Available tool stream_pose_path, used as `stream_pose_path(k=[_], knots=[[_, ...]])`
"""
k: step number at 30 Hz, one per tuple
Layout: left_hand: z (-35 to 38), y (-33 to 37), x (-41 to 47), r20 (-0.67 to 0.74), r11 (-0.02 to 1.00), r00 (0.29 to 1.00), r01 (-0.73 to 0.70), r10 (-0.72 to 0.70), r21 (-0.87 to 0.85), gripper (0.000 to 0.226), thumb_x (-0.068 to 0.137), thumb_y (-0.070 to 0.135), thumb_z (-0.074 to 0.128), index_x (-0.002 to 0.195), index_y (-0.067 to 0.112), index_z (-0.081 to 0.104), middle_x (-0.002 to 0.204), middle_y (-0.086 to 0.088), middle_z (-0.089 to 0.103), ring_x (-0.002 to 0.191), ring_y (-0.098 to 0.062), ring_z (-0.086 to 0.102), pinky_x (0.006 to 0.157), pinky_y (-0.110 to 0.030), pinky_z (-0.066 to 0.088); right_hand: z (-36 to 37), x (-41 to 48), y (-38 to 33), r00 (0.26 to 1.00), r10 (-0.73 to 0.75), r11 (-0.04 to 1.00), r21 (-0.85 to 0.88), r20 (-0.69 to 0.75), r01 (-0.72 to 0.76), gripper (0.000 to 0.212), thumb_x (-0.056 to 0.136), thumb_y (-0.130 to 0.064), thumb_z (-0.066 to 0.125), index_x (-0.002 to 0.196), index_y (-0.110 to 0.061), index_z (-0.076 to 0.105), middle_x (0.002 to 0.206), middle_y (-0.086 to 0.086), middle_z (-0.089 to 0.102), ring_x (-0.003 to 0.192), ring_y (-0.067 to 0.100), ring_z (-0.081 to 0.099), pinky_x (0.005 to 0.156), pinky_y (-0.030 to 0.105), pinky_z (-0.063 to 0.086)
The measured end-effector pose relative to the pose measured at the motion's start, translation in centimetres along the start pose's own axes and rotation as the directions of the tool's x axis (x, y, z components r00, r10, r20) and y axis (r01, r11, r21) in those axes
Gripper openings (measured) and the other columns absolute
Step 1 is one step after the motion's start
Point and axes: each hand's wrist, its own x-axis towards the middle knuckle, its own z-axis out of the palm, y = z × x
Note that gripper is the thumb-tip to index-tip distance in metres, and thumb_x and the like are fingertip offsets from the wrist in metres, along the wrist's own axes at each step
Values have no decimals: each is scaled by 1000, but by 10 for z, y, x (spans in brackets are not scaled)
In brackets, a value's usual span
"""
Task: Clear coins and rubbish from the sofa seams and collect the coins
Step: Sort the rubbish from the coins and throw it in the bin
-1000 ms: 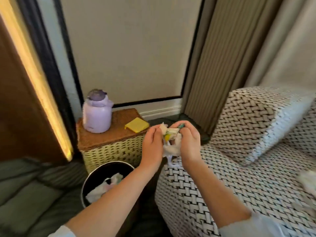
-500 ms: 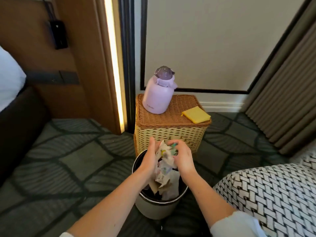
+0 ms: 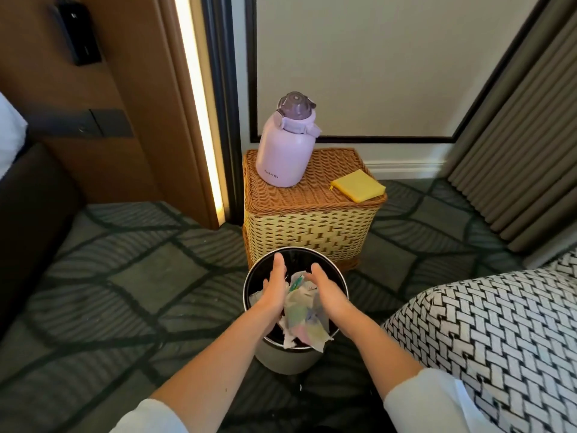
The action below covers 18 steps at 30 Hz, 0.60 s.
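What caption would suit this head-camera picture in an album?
Open left hand and open right hand over a bin of crumpled paper, before a wicker basket bearing a lilac bottle.

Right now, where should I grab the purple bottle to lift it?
Probably by the narrow neck under its lid, reaching from above: the bottle stands upright on the basket, and its round body looks wide and smooth.

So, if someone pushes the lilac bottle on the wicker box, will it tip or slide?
The lilac bottle is squat with a wide base, so it would probably slide rather than tip. The ribbed weave of the wicker box may catch it slightly. Its body looks smooth, perhaps slippery to grip; its fill is hidden.
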Motion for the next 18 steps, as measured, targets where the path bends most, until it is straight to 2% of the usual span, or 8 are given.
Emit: stream_pose_path(k=[1, 3, 6, 8, 11, 14, 18], knots=[[2, 4, -2, -13, 1000, 1000, -21, 21, -6, 80, 89, 74, 8, 152, 29, 27, 162, -4, 12, 149, -25, 10, 119, -52, 12, -3, -3, -3, 999, -23, 1000, 13, -24, 24, 58, 101, -57, 22, 134, -25, 56, 146, 6, 47, 133, 22, 43, 97, 31, 31], [9, 15, -5, -41, 995, 995, -91, 89, -35, 72, 94, 68, 12, 143, 26, 44, 155, -6, 34, 142, -25, 30, 117, -50, 22, -11, -12, -7, 992, -94, 994, 51, -89, 99, 56, 102, -55, 24, 133, -24, 58, 141, 3, 52, 129, 18, 46, 96, 29, 32], [23, 35, -16, -63, 974, 975, -218, 214, -63, 57, 102, 52, 18, 117, 20, 64, 131, -5, 59, 118, -20, 54, 109, -45, 36, -26, -28, -15, 939, -228, 963, 83, -258, 256, 47, 103, -46, 30, 127, -21, 63, 131, -3, 59, 121, 11, 51, 96, 26, 34], [35, 48, -22, -38, 961, 964, -265, 263, -83, 47, 104, 44, 24, 105, 23, 66, 120, -2, 64, 104, -15, 60, 102, -42, 43, -39, -42, -21, 872, -331, 935, -2, -362, 354, 35, 102, -35, 41, 124, -21, 64, 126, -5, 61, 117, 8, 54, 95, 24, 37], [60, 65, -38, 6, 943, 945, -326, 327, -73, 40, 104, 35, 31, 104, 21, 67, 111, 1, 67, 95, -14, 63, 87, -34, 49, -66, -70, -23, 729, -468, 876, -152, -500, 457, 26, 98, -19, 50, 119, -25, 64, 116, -12, 60, 105, -3, 55, 92, 16, 41], [89, 81, -59, 51, 914, 914, -398, 403, -82, 29, 102, 25, 39, 101, 22, 67, 106, 0, 67, 92, -14, 64, 76, -27, 49, -95, -99, -24, 615, -482, 851, -167, -624, 497, 24, 98, -23, 50, 115, -31, 66, 111, -18, 61, 101, -6, 56, 85, 12, 42], [135, 94, -89, 170, 869, 852, -491, 494, -65, 22, 99, 20, 46, 95, 28, 66, 102, 2, 67, 91, -13, 64, 77, -27, 50, -139, -140, -17, 500, -474, 832, -185, -724, 522, 23, 98, -20, 51, 110, -31, 67, 106, -19, 61, 97, -10, 55, 80, 10, 43]])
